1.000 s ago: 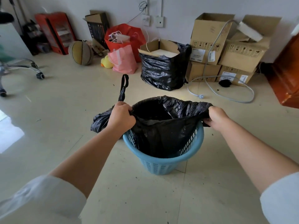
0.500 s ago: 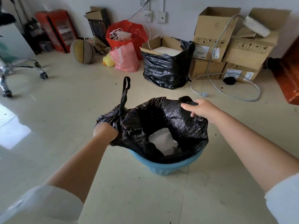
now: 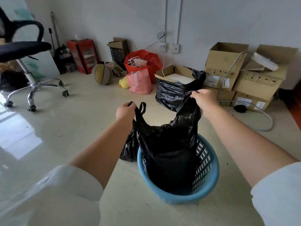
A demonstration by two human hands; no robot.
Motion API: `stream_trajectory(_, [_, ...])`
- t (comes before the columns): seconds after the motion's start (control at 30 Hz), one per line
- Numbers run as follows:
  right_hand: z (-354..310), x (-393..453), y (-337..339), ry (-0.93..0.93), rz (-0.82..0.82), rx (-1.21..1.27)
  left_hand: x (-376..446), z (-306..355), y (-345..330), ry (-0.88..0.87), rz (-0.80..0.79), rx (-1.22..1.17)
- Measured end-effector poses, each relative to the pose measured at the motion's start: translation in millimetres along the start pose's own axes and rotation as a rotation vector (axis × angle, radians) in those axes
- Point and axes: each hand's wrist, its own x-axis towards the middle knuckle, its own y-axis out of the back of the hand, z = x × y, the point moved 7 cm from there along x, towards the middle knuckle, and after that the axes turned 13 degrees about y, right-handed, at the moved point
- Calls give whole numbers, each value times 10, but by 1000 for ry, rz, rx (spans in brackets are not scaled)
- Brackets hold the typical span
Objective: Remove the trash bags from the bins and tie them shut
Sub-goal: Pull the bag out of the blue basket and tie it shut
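Head view: the left hand (image 3: pixel 124 111) has its grip closed around one handle of the black trash bag (image 3: pixel 167 144), and the right hand (image 3: pixel 204 99) pinches the other handle, higher up. Below both grips the bag hangs stretched, its lower part inside the blue perforated bin (image 3: pixel 206 185) on the floor (image 3: pixel 81 128); a fold spills over the rim under the left grip. Beyond the right grip stands a second black bag (image 3: pixel 171 93) holding a carton.
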Motion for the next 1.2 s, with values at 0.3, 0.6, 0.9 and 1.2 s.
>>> stream_trajectory(0.3, [-347,172,626,2,320,1018,-371,853,-98,-298,-336,-650])
stream_trajectory(0.6, [-29,85,1087,-120,375,367,61,319,282,-191,21,345])
stream_trajectory(0.9, [-1716,121,36,261,-45,337,-461,1326,568,-366,52,115])
stream_trajectory(1.2, [-3048,-191,-408,590,-107,493,-768,1961,1563,-420,114,-41])
